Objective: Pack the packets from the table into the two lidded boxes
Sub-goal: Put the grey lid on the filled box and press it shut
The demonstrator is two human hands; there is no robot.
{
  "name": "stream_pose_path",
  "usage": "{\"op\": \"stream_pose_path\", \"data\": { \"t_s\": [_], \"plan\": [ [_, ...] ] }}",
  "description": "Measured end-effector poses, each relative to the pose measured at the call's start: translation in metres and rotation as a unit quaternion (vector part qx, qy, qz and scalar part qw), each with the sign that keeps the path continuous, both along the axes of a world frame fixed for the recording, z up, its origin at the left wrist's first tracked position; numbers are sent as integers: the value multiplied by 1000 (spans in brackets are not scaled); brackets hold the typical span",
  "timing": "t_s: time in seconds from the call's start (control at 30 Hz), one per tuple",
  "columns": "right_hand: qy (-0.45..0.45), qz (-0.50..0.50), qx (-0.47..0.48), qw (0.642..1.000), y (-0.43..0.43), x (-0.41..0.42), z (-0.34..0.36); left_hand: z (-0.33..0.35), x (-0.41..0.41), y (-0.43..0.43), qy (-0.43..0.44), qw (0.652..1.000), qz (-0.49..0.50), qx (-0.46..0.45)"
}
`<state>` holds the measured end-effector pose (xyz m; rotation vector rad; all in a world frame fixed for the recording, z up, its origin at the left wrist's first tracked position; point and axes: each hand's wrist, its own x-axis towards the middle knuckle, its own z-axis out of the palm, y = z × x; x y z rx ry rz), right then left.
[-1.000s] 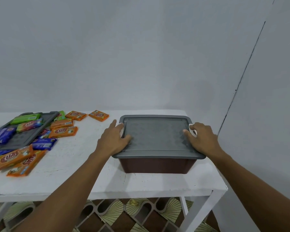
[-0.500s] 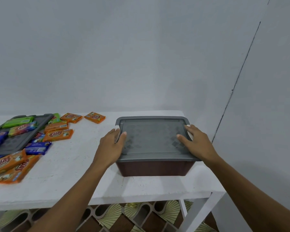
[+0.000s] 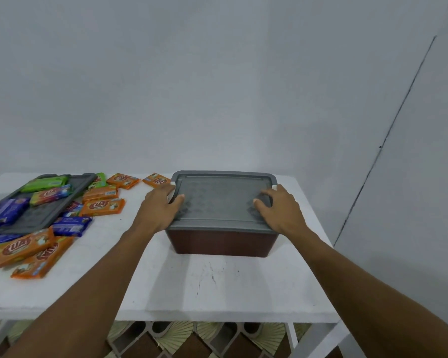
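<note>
A brown box (image 3: 221,241) sits on the white worktop (image 3: 204,288), near its right end. A grey lid (image 3: 221,202) lies flat on top of it. The left hand (image 3: 159,209) rests on the left edge of the lid, and the right hand (image 3: 278,211) rests on the right edge. Both hands are spread open with the fingers curled a little over the lid, one on each side. I think they sit like this so the lid can be pushed down evenly, or lifted straight up. I cannot tell which.

The packets (image 3: 102,206) are well apart from the box, over on the left of the worktop. Some are orange, some blue, some green. A few lie on a second grey lid (image 3: 40,215) that is off its box, likely so that box can be filled. That other box is not clearly in view. So many loose packets tell me the packing is far from done.
</note>
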<state>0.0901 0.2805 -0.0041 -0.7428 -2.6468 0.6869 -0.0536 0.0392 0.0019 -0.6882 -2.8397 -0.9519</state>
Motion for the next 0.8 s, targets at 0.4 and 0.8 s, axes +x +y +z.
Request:
{"op": "stream_pose_path", "data": {
  "t_s": [0.4, 0.8],
  "plan": [
    [30, 70, 176, 981, -10, 4, 4, -11, -2, -3, 57, 993, -34, -103],
    [35, 175, 163, 970, -114, -29, -3, -25, 5, -102, 16, 988, -108, -112]
  ]
}}
